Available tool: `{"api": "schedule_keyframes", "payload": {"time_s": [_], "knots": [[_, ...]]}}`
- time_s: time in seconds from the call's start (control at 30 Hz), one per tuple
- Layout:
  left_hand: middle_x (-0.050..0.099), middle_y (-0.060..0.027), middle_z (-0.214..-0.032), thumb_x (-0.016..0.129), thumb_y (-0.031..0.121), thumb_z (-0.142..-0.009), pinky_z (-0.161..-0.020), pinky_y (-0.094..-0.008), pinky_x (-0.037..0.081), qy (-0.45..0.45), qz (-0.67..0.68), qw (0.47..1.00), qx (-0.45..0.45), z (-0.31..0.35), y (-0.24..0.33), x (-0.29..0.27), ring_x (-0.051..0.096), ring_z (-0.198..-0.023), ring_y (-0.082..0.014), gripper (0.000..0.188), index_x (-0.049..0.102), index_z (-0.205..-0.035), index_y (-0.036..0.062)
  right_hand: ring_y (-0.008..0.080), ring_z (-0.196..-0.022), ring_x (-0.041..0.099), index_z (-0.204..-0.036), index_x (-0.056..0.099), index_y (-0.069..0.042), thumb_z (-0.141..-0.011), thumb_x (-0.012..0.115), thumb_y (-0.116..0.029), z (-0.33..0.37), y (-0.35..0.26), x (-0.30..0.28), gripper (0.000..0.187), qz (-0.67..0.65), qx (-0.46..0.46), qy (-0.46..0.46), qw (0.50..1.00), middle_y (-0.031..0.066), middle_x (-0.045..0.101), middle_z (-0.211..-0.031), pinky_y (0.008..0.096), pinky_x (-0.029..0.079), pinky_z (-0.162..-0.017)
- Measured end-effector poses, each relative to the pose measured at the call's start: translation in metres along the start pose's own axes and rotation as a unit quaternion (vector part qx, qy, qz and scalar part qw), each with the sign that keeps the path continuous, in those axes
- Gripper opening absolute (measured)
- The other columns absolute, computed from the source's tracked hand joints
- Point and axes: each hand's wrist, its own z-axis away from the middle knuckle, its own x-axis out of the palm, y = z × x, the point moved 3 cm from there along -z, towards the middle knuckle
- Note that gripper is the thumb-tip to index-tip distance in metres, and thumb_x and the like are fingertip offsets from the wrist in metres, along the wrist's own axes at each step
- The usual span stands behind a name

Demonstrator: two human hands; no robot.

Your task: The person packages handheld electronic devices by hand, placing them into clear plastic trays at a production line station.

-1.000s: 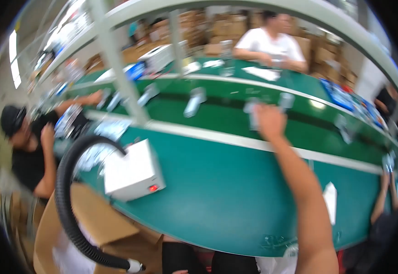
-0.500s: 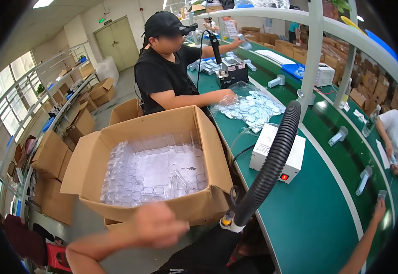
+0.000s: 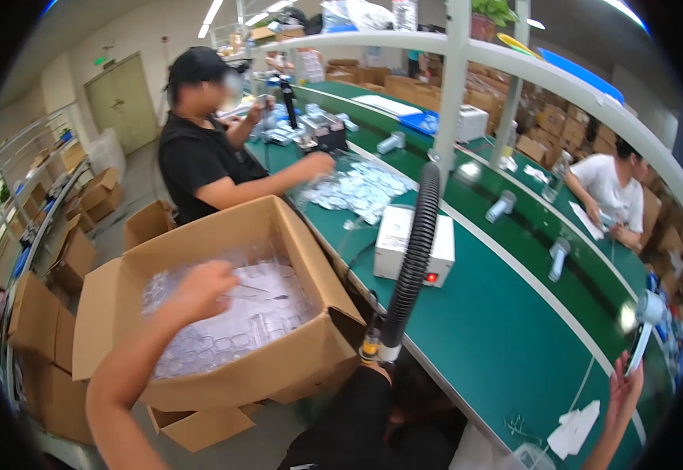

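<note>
My left hand is over the inside of an open cardboard box at the left. Its fingers are bent but smeared by motion, so whether they hold anything does not show. Rows of clear plastic covers stand on white lining in that box, close below the hand. At the far right, my right hand grips a light blue handheld device with a round head and a handle, held upright above the bench. A dark strip shows along its handle.
A black corrugated hose rises in front of a white box with a red lit switch. Similar devices lie along the dark green strip. A co-worker reaches toward a pile of pale blue parts. White paper lies near my right arm.
My left hand has moved from the box's near edge to over its inside. My right hand has lifted the device. The view has swung right, bringing the seated person at right into sight.
</note>
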Motion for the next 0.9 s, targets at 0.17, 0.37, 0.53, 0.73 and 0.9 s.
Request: {"api": "schedule_keyframes", "payload": {"time_s": [0.17,0.37,0.53,0.73,0.9], "knots": [[0.052,-0.01,-0.1,0.078,0.009,-0.06,-0.077,-0.0322,0.044,0.179,0.256,0.939,-0.143,0.066,0.057,-0.089,0.055,-0.09,-0.0234,0.042,0.056,-0.096,0.0046,0.0116,-0.034,0.045,-0.111,0.047,-0.001,-0.09,0.057,-0.039,0.106,-0.019,0.005,0.044,0.013,-0.036,-0.087,0.995,0.0022,0.047,-0.058,0.0246,0.039,-0.03],[0.06,-0.0197,-0.106,0.081,0.038,-0.073,-0.089,-0.0455,0.052,0.175,0.682,0.708,-0.046,0.063,0.183,-0.019,0.062,-0.1,-0.032,0.042,0.059,-0.089,0.0057,0.0145,-0.037,0.049,-0.104,0.05,0.0,-0.079,0.068,-0.039,0.202,0.061,0.103,0.05,-0.009,0.156,-0.129,0.979,0.0049,0.048,-0.053,0.0281,0.043,-0.031],[0.065,-0.0098,-0.103,0.062,0.031,-0.089,-0.09,-0.0512,0.048,0.076,0.966,0.145,-0.2,0.001,0.272,0.126,0.063,-0.092,-0.0338,0.029,0.054,-0.108,0.0111,0.0184,-0.065,0.062,-0.108,0.049,-0.003,-0.084,0.057,-0.005,0.244,0.132,0.241,0.025,-0.035,0.283,-0.29,0.914,0.0089,0.06,-0.081,0.0324,0.053,-0.055],[0.06,-0.0007,-0.092,0.071,0.002,-0.083,-0.075,-0.0244,0.047,0.153,0.773,0.588,-0.18,-0.049,0.26,0.131,0.057,-0.084,-0.0082,0.03,0.058,-0.11,0.002,0.0136,-0.066,0.06,-0.111,0.05,-0.003,-0.083,0.057,-0.007,0.259,0.156,0.29,0.03,0.012,0.251,-0.312,0.916,0.0062,0.059,-0.083,0.0283,0.051,-0.055],[0.055,-0.004,-0.101,0.067,-0.002,-0.082,-0.086,-0.0268,0.047,0.15,0.703,0.674,-0.172,-0.004,0.237,0.111,0.057,-0.093,-0.0133,0.026,0.06,-0.106,-0.0011,0.0122,-0.074,0.06,-0.112,0.05,-0.004,-0.083,0.063,-0.007,0.274,0.182,0.335,0.032,-0.103,0.186,-0.352,0.911,0.0026,0.058,-0.088,0.0274,0.049,-0.065]]}}
